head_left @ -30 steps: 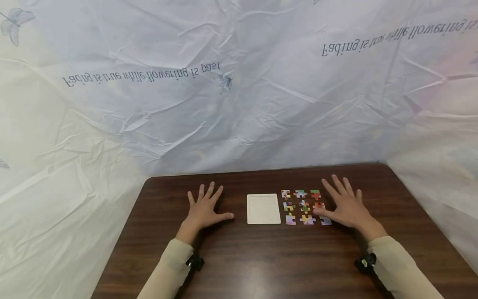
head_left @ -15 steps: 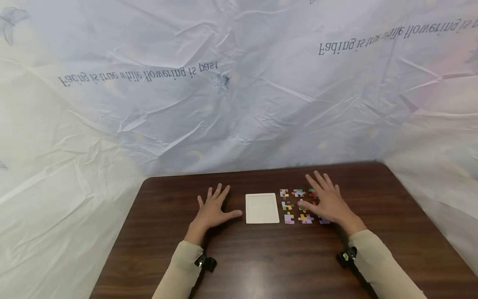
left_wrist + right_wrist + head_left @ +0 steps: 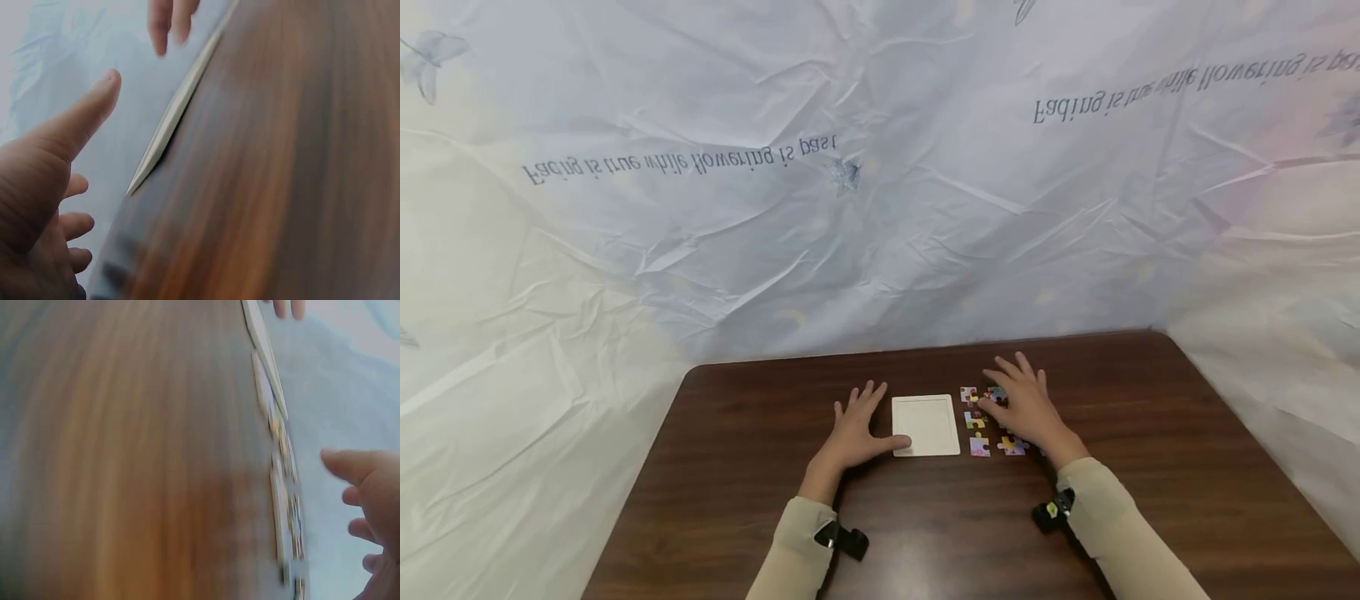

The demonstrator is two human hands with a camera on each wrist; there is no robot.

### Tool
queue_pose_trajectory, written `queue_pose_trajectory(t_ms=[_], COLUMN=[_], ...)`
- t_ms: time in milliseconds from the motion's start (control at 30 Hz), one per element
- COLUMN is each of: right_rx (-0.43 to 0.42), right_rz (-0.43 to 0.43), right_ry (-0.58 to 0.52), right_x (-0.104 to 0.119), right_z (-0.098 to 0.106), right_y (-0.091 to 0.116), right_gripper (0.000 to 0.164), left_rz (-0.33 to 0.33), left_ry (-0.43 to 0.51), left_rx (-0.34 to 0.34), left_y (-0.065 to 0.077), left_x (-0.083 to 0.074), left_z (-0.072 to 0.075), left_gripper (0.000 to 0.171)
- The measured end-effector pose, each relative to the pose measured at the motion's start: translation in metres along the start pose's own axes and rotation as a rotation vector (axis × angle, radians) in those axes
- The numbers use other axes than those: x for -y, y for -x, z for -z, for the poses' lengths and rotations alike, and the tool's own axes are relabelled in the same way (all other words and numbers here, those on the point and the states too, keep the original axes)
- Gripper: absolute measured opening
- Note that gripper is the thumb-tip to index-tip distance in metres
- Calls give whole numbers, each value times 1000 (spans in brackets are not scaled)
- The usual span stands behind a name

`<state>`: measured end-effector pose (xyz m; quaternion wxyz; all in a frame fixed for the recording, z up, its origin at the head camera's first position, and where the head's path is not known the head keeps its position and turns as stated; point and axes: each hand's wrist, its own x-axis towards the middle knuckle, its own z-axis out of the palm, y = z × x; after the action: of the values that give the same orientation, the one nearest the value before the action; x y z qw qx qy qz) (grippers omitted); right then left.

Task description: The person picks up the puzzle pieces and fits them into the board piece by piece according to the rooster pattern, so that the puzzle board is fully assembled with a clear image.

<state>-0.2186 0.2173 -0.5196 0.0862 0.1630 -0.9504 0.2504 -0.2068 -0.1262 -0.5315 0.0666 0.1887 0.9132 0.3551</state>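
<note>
On the brown counter (image 3: pixel 925 521), white board (image 3: pixel 927 423) lies beside puzzle pieces (image 3: pixel 980 447) | left hand (image 3: pixel 854 435): spread, holds nothing, thumb over board's corner | right hand (image 3: pixel 1028 411): loose, empty, above pieces, apparently not touching

Cream square board (image 3: pixel 931 423) flat; colourful jigsaw pieces (image 3: pixel 980 447) to its right.

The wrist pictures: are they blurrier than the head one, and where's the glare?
Left wrist: table streaked by blur, left hand clearer. Right wrist: table streaked too, puzzle pieces soft-edged. Head: crisper overall, with pale glare on the table near the bottom edge.
</note>
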Motion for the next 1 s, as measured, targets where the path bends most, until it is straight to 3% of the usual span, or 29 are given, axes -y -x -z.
queue_pose_trajectory(t_ms=[133,300,533,800,1000], right_rx=[-1,52,203,272,285], right_rz=[45,84,51,58,62], right_ry=[-22,-13,54,115,90], right_x=[14,28,40,42,43], right_z=[-8,-10,-8,-5,1], right_y=[-10,-20,-25,-34,-39], right_gripper=[41,21,21,23,22], left_rz=[-20,-41,-31,-30,-24], left_ry=[25,-33,-73,-175,-189], left_rx=[8,23,43,26,-5], left_y=[-1,-2,1,-3,-5], left_x=[-1,-1,0,3,1], left_z=[-10,-16,-19,-25,-24], left_gripper=[111,111,114,117,115])
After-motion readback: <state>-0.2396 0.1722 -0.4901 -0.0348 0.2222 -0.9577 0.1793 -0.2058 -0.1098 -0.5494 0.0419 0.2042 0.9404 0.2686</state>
